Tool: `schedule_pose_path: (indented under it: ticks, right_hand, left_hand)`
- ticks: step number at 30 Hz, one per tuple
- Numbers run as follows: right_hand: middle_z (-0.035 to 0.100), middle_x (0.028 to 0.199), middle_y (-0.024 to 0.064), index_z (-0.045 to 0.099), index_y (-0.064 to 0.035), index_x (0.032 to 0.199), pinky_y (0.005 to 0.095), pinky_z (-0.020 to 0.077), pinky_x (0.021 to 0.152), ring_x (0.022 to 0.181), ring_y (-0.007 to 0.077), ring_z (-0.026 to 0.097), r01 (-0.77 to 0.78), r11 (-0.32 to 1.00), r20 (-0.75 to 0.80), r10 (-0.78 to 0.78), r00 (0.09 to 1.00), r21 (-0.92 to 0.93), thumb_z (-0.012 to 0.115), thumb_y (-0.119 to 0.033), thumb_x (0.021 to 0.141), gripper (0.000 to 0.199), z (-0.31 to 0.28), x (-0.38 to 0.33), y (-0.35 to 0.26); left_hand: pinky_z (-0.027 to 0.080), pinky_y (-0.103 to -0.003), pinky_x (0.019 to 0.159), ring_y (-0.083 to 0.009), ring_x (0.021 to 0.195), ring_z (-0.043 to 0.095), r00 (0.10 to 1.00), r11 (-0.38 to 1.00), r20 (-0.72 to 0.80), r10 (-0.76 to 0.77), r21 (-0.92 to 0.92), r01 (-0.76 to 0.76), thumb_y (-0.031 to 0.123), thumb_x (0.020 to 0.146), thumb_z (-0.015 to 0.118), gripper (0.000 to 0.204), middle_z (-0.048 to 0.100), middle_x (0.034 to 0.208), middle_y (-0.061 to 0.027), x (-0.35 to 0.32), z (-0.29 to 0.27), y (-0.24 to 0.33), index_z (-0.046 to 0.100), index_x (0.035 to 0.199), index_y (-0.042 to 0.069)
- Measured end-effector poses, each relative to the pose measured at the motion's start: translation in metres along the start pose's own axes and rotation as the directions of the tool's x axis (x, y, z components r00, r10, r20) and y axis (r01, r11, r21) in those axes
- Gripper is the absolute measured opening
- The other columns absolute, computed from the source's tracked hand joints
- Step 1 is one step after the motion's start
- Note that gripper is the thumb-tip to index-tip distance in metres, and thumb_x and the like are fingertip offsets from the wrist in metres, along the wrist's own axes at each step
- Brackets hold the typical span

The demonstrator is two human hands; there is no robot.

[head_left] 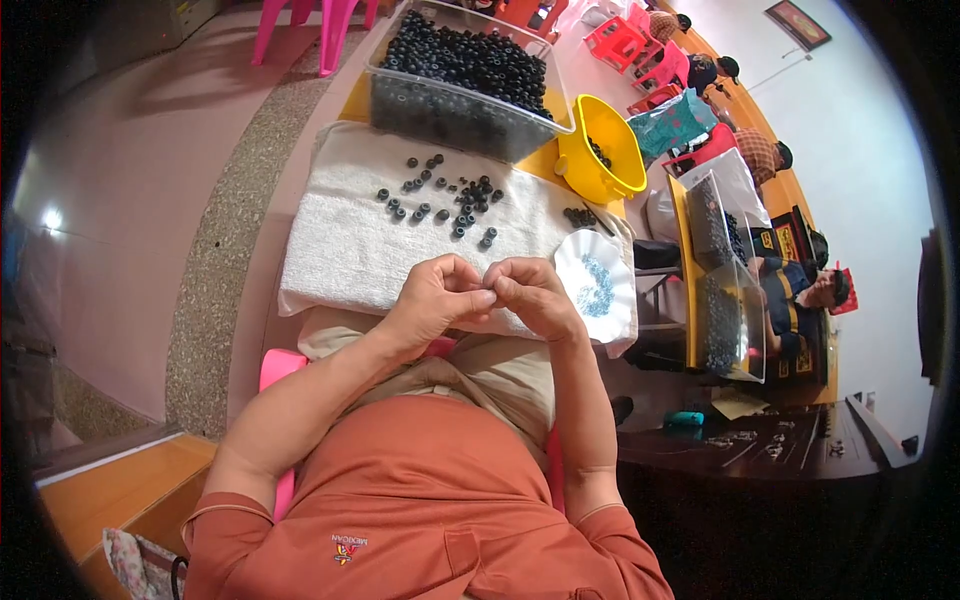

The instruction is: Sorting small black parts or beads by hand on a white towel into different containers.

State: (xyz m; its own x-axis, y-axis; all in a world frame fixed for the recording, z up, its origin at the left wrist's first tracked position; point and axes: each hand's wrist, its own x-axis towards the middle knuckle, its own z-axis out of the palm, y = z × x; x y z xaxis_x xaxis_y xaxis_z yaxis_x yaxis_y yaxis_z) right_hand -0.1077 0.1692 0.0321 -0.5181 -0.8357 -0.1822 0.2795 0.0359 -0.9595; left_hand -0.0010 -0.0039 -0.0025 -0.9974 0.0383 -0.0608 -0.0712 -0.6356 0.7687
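My left hand and my right hand meet over the near edge of a white towel. Thumb and fingers of each are pinched together, tips almost touching. Whatever sits between them is too small to make out. Beyond the hands, several small black ring-shaped parts lie scattered on the towel. Just right of my right hand stands a white fluted dish holding tiny pale blue pieces. A little pile of black parts rests behind the dish, beside a thin dark stick-like tool.
At the table's far end is a clear plastic bin full of black parts. A yellow tub with a few black pieces stands right of it. Farther right are another table with clear bins, seated people and red stools.
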Motion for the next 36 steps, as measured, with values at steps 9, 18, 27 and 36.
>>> schedule_pose_path:
  ticks: [9,18,27,36]
  right_hand:
    - [0.066,0.087,0.0033,0.066,0.0012,0.1,0.0253,0.0525,0.074,0.081,0.0107,0.062,0.108,0.99,-0.154,-0.12,0.981,-0.087,0.062,-0.015,0.096,0.017,0.009,0.008,0.013]
    - [0.057,0.11,0.0097,0.063,0.0054,0.116,0.0284,0.0525,0.086,0.102,0.0158,0.06,0.228,0.929,-0.056,-0.254,0.966,-0.293,0.063,-0.002,0.092,0.025,0.011,0.002,0.01]
    - [0.06,0.106,0.01,0.064,0.0025,0.116,0.0277,0.0535,0.081,0.094,0.0158,0.063,0.387,0.761,-0.047,-0.479,0.877,-0.521,0.073,0.002,0.083,0.034,0.018,0.007,0.023]
    - [0.062,0.096,0.0122,0.066,-0.001,0.107,0.0315,0.0528,0.07,0.083,0.0244,0.065,0.35,0.469,0.008,-0.59,0.807,-0.811,0.074,0.003,0.074,0.034,0.025,0.008,0.023]
  left_hand:
    - [0.059,-0.027,0.071,-0.0145,0.079,0.068,0.995,0.999,-0.093,0.021,-0.046,-0.025,0.002,0.086,0.07,0.017,0.066,0.089,-0.0065,0.004,-0.002,0.003,0.056,0.094,0.004]
    - [0.059,-0.025,0.069,-0.0126,0.077,0.066,0.992,0.996,-0.125,0.011,-0.088,-0.022,0.003,0.086,0.07,0.014,0.066,0.087,-0.0063,0.005,-0.004,0.003,0.058,0.094,0.002]
    - [0.058,-0.026,0.07,-0.0124,0.078,0.066,0.986,0.989,-0.168,0.008,-0.144,-0.032,0.002,0.086,0.07,0.015,0.066,0.089,-0.0062,0.006,-0.004,0.003,0.058,0.094,0.003]
    - [0.058,-0.028,0.073,-0.013,0.08,0.066,0.987,0.99,-0.156,0.036,-0.13,-0.057,0.002,0.087,0.068,0.013,0.064,0.088,-0.0046,0.005,-0.008,-0.004,0.056,0.09,0.006]
